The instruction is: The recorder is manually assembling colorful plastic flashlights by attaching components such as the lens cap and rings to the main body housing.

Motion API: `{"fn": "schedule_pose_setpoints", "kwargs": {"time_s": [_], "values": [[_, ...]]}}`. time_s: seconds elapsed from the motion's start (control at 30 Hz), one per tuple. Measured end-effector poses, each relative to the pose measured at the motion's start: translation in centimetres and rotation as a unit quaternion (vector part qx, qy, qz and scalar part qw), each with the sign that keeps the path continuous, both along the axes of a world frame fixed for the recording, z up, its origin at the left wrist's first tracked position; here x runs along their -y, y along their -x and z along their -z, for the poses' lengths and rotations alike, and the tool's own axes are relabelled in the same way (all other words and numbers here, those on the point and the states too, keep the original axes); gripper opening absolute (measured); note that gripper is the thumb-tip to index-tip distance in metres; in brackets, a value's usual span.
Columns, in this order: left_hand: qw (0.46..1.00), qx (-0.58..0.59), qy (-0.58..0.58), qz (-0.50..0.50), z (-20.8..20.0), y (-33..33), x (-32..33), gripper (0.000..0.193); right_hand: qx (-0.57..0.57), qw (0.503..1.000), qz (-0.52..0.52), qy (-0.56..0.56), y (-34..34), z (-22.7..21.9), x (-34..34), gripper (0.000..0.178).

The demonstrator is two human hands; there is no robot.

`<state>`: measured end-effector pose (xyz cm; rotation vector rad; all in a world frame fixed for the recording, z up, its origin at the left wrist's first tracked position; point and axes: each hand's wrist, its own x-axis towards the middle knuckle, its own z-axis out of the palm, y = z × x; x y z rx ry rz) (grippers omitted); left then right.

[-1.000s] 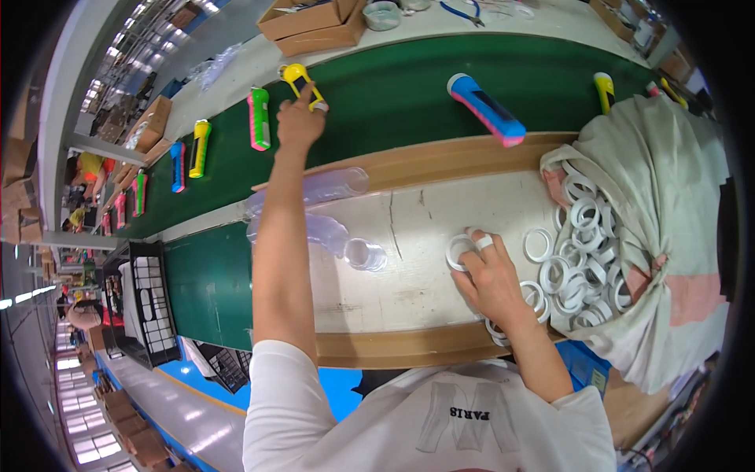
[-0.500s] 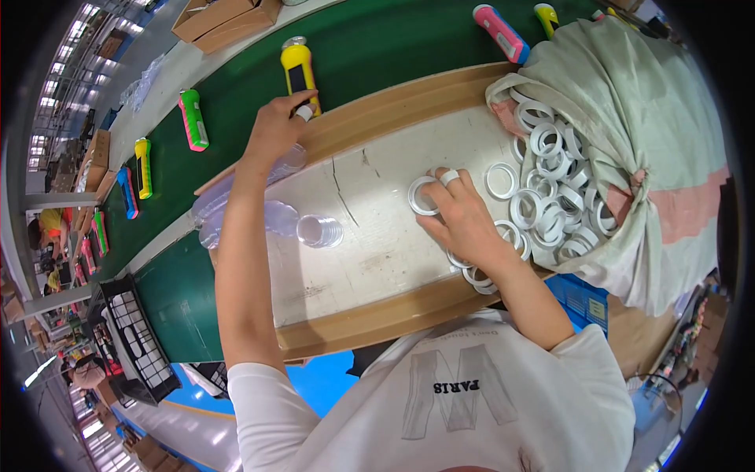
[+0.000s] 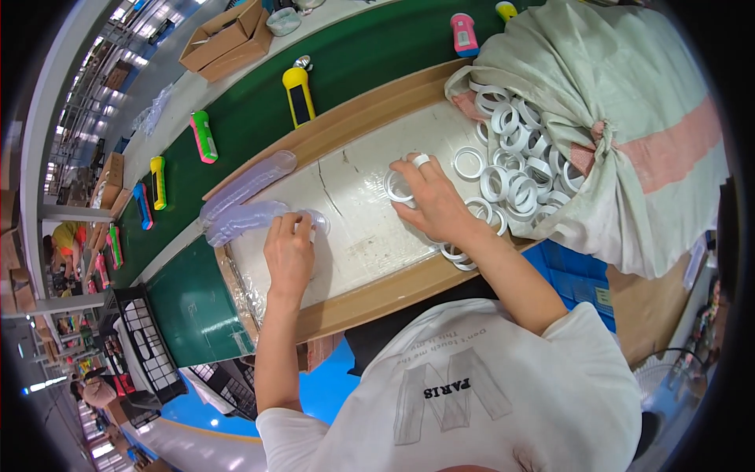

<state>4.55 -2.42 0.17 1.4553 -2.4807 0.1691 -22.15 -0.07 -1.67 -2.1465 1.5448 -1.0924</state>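
My right hand (image 3: 436,203) is closed on the edge of a white plastic ring (image 3: 388,189) lying on the pale tray (image 3: 358,256). Further left, my left hand (image 3: 289,256) has its fingers curled over the end of a row of nested clear plastic discs (image 3: 248,220); its fingertips are partly hidden. A second nested row (image 3: 250,185) lies behind that one. Beside my right hand, many loose white rings (image 3: 515,189) spill from a woven sack (image 3: 621,102). White bands circle a finger on each hand.
Cardboard strips (image 3: 377,303) edge the tray. Beyond it, a green conveyor belt (image 3: 244,110) carries a yellow flashlight (image 3: 299,96), a pink one (image 3: 464,35), a green-and-pink one (image 3: 203,136) and others. An open cardboard box (image 3: 224,43) stands past the belt; a black crate (image 3: 145,346) is at the left.
My left hand has come back from the yellow flashlight on the belt to the clear discs. My right hand stays at the white ring. The view has shifted slightly.
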Motion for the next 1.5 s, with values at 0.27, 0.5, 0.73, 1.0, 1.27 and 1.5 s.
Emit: {"fn": "schedule_pose_setpoints", "kwargs": {"time_s": [0.27, 0.5, 0.73, 1.0, 1.27, 1.5], "values": [[0.939, -0.339, -0.045, -0.020, -2.5, 0.5, 0.7, 0.023, 0.062, 0.997, -0.028, -0.033, -1.0, 0.2, -0.1, 0.063], [0.841, -0.436, -0.315, 0.059, -2.7, 9.1, 3.5, 0.020, 0.168, 0.983, -0.050, -0.056, -0.6, -0.9, 0.3, 0.079], [0.980, -0.189, -0.040, -0.043, -0.7, 6.2, 17.7, 0.043, 0.201, 0.976, -0.046, -0.074, -2.1, 0.8, 0.8, 0.071], [0.958, -0.161, -0.235, -0.045, 0.7, 9.4, 23.4, 0.041, 0.203, 0.976, -0.029, -0.075, -1.4, -0.1, 0.6, 0.069], [0.807, -0.504, -0.296, 0.085, -6.8, 6.5, 14.4, 0.045, 0.247, 0.965, 0.072, -0.060, -0.4, -0.5, 1.2, 0.071], [0.539, -0.640, -0.542, 0.082, -11.4, 5.0, 2.6, 0.066, 0.355, 0.930, 0.090, -0.038, 1.4, -1.5, 0.7, 0.076]]}}
